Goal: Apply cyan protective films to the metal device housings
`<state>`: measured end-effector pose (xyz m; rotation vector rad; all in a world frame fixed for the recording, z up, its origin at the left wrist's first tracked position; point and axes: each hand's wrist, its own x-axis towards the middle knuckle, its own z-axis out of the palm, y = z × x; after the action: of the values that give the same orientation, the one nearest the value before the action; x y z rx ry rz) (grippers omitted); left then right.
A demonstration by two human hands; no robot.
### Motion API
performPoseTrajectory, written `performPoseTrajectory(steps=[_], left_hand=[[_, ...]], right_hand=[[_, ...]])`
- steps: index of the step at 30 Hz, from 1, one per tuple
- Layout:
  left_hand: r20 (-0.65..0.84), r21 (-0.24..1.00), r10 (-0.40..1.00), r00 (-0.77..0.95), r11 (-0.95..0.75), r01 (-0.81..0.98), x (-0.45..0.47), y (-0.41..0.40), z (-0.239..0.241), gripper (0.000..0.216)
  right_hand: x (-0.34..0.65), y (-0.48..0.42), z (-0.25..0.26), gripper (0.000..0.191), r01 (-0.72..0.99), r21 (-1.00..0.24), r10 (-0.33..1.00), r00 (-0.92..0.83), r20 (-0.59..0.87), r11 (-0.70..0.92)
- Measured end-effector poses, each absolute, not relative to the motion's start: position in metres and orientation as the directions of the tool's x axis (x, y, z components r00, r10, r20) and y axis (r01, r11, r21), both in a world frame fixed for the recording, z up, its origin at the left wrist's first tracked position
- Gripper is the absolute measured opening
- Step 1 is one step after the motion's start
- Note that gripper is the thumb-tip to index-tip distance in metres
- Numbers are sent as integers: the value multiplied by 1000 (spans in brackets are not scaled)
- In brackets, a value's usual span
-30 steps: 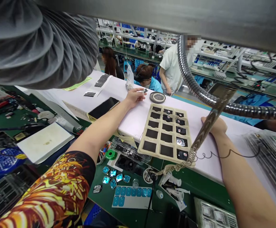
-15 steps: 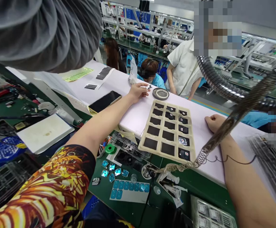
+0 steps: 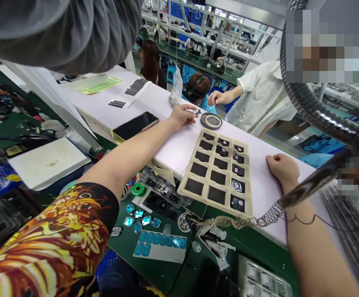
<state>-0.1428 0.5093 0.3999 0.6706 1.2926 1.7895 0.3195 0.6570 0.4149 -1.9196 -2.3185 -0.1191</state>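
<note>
My left hand [image 3: 182, 116] reaches far across the white belt and pinches a small metal part [image 3: 197, 111] at its fingertips, just left of a round black and silver disc [image 3: 211, 121]. My right hand [image 3: 283, 167] rests in a loose fist on the belt, right of a beige tray [image 3: 186, 185] with black pockets. Several pockets in the tray's right column hold small parts [image 3: 238, 185].
A dark phone [image 3: 135, 126] lies on the belt at left. Blue pads [image 3: 159, 242], syringes [image 3: 218, 241] and a green tape roll [image 3: 138, 189] lie on the green bench below. A coiled hose [image 3: 314, 109] hangs at right. A person in white stands beyond the belt.
The view has shifted; my left hand stays by the round disc with the small part. My right hand has curled from flat into a loose fist. The person in white has stretched out an arm.
</note>
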Motion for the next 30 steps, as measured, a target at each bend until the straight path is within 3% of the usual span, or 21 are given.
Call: performPoseTrajectory(steps=[10, 22, 30], left_hand=[[-4, 937, 845, -535, -184, -297, -149, 513, 395, 29], [-47, 938, 831, -554, -154, -312, -151, 516, 391, 43], [-52, 946, 830, -555, -137, -295, -151, 517, 391, 31]], right_hand=[[322, 660, 415, 33, 975, -95, 967, -183, 175, 202], [321, 660, 415, 34, 976, -101, 970, -175, 169, 193], [319, 657, 416, 34, 974, -111, 970, -176, 169, 196]])
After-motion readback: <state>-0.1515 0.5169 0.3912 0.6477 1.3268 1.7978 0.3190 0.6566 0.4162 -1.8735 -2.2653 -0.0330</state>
